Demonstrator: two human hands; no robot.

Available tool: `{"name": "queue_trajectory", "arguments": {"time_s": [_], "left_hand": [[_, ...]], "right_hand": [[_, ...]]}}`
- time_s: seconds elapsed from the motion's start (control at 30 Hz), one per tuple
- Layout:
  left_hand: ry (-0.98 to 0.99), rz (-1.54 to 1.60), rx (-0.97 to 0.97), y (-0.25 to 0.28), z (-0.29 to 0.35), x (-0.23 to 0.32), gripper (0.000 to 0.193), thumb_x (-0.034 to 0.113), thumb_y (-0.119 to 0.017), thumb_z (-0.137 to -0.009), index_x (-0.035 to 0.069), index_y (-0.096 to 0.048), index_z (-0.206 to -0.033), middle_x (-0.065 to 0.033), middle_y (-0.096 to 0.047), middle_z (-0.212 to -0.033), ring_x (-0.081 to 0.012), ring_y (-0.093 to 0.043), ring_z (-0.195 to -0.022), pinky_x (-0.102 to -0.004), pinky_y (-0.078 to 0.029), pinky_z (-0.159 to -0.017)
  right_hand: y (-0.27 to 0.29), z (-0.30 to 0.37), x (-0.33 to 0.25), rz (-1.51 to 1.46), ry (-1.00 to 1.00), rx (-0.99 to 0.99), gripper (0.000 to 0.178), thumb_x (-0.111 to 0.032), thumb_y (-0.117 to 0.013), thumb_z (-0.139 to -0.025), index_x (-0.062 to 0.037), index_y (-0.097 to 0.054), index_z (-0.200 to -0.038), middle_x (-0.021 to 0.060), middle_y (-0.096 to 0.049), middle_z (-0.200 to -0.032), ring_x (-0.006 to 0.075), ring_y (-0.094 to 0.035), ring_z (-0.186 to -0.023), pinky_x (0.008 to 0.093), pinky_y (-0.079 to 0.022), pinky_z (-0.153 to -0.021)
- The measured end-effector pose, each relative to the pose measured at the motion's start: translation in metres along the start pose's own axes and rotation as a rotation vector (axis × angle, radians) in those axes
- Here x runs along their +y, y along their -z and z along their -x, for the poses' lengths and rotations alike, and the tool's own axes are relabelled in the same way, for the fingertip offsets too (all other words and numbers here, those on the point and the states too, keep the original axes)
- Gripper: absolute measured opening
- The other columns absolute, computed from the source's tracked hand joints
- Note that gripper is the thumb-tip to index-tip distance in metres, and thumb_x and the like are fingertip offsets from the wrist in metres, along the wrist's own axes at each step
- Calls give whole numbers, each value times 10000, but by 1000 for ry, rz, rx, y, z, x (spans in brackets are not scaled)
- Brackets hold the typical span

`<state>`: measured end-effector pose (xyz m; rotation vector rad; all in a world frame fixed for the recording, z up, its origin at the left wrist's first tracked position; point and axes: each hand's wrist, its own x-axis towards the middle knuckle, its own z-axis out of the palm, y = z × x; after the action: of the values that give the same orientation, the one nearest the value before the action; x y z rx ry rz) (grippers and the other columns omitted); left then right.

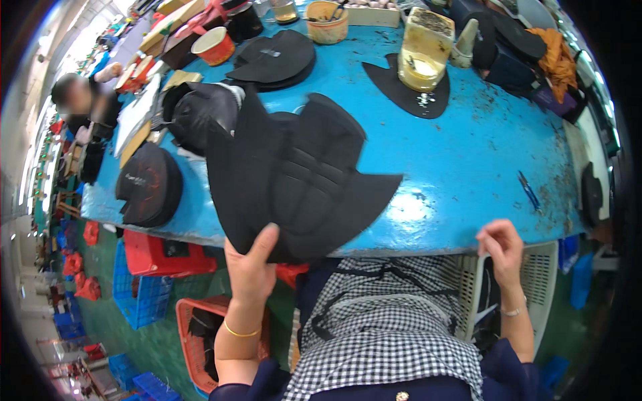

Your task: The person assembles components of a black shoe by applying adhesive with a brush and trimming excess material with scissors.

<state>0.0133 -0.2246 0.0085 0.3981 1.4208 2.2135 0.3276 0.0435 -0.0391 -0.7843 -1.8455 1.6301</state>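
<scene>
Blue tabletop [481, 167] in a cluttered workshop. Low in front, an orange basket [184, 327] holds dark pieces. The left hand [251, 267] has its grip clamped on the near edge of a black shaped panel [301, 177], raised over the tabletop's front; the right hand [501, 244] is loosely curled, fingertip contact unclear. Farther off, a stained cream container [414, 43] with yellowish contents stands on a flat black piece [386, 81]

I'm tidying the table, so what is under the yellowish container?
A flat black piece: its pointed left end and white-spotted near part show. Whatever the yellowish container covers cannot be seen.
</scene>
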Motion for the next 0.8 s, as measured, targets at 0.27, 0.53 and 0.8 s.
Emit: {"name": "queue_trajectory", "arguments": {"time_s": [0.27,0.53,0.8], "left_hand": [[474,215,-70,-71,21,-80,570,-33,-555,-957,51,-363,-1487,-111,-485,-1448,-269,-486,-1330,-460,-411,-1105],[689,-589,-895,-19,-13,-41,221,100,-645,-961,2,-678,-1157,-71,-737,-1027,-125,-693,-930,-267,-560,-820],[-282,-776,-918,-70,-8,-58,222,82,-827,-743,83,-704,-928,-79,-701,-1130,-247,-678,-995,-361,-532,-818]], "right_hand": [[-14,-108,-10,-43,51,-108,114,0,-577,-965,-13,-611,-1073,63,-687,-946,90,-592,-715,234,-491,-651],[-28,-246,-33,515,318,82,191,-201,-732,-899,-38,-701,-995,22,-689,-924,107,-599,-763,271,-489,-685],[-73,-328,-24,1056,699,183,338,-433,-764,-805,-130,-714,-944,41,-650,-890,276,-596,-950,399,-484,-823]]}}
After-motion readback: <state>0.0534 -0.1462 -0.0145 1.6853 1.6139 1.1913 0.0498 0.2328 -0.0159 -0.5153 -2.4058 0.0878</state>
